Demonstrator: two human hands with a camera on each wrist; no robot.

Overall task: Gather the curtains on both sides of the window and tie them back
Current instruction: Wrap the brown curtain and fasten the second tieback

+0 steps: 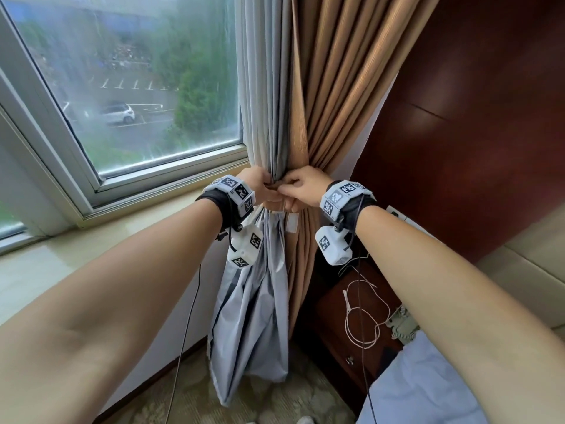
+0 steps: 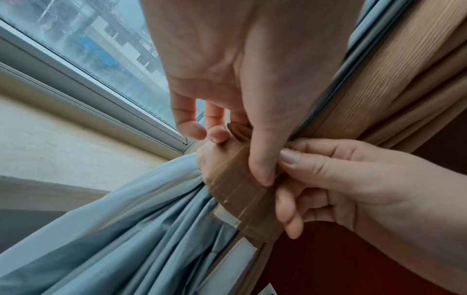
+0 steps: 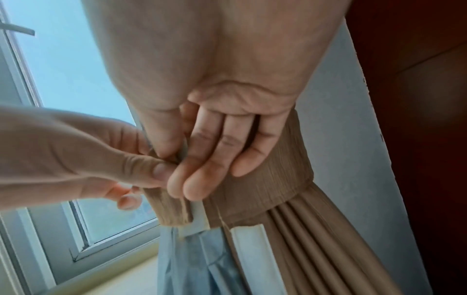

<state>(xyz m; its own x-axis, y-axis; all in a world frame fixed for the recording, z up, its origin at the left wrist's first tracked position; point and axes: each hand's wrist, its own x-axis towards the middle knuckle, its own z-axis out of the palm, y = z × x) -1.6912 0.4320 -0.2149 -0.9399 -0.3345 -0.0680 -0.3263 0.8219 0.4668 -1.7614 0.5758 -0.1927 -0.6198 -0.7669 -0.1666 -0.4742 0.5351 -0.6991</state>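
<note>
Up close, unmarked tan tieback (image 2: 235,191)

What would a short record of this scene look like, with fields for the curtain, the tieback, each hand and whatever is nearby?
curtain: tan curtain with grey lining, gathered into one bundle right of the window
tieback: tan tieback band wrapped around the bundle, ends meeting at the front
left hand: left hand pinches the band's end
right hand: right hand pinches the band where the ends meet
nearby: wooden nightstand with a loose white cord
</note>
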